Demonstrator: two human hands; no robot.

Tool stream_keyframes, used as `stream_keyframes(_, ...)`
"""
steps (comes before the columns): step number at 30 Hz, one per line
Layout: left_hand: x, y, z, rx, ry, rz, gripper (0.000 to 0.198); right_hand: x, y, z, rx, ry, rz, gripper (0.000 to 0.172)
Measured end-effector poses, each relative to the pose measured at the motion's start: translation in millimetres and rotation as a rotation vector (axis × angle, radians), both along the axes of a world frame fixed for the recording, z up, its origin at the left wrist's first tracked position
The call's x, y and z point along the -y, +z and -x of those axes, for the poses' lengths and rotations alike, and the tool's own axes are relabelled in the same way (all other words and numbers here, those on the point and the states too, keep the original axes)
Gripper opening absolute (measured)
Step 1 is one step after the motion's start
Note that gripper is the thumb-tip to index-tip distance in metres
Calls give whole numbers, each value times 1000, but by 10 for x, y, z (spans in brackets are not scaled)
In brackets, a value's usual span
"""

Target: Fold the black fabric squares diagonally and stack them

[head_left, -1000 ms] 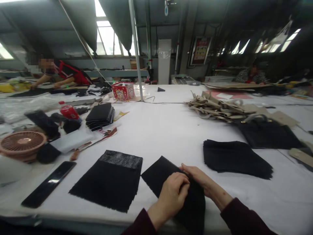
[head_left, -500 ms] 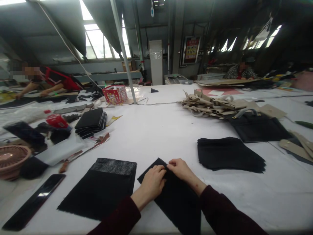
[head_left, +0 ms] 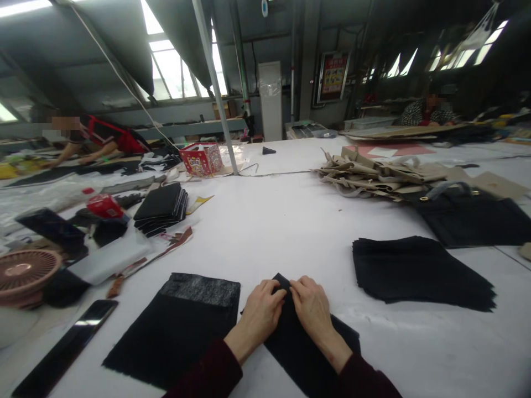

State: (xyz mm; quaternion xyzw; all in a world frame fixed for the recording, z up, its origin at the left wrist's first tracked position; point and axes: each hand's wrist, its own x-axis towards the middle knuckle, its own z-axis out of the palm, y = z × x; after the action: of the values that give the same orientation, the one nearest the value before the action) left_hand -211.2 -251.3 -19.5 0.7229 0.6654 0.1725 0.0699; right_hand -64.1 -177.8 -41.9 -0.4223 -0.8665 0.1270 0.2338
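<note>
On the white desk [head_left: 265, 221], black cloth [head_left: 290, 354] is pinched by fingers [head_left: 269, 287] of the left hand [head_left: 259, 309] and right hand [head_left: 312, 309]; a black stack [head_left: 418, 273] is set to their right.

Bright windows [head_left: 172, 69] break the grey wall [head_left: 99, 83] beyond a white table [head_left: 257, 221].

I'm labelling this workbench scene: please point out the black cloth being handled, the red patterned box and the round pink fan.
Handled black cloth [head_left: 299, 354]: head view, on its lower middle.
Red patterned box [head_left: 199, 162]: head view, on its front side.
Round pink fan [head_left: 25, 270]: head view, on its grille.
</note>
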Motion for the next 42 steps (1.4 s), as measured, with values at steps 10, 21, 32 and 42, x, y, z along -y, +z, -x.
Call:
stream_keyframes(10, 14, -118, 39, -1, 42, -56, 39, 39, -180, -55, -50, 131, -153, 29)
stream_keyframes(21, -20, -194, 42, 52, 86, -86, 22, 51, -238, -29, -28, 190, -317, 35)
stream_keyframes(32, -16, -204, 78, -52, 72, -125, 48, 51, -257, -20, 46, 196, -302, 37)
stream_keyframes(42, -33, -178, 87, -57, 99, -100, 44, 55, -253, -12, 42, 201, -305, 37)
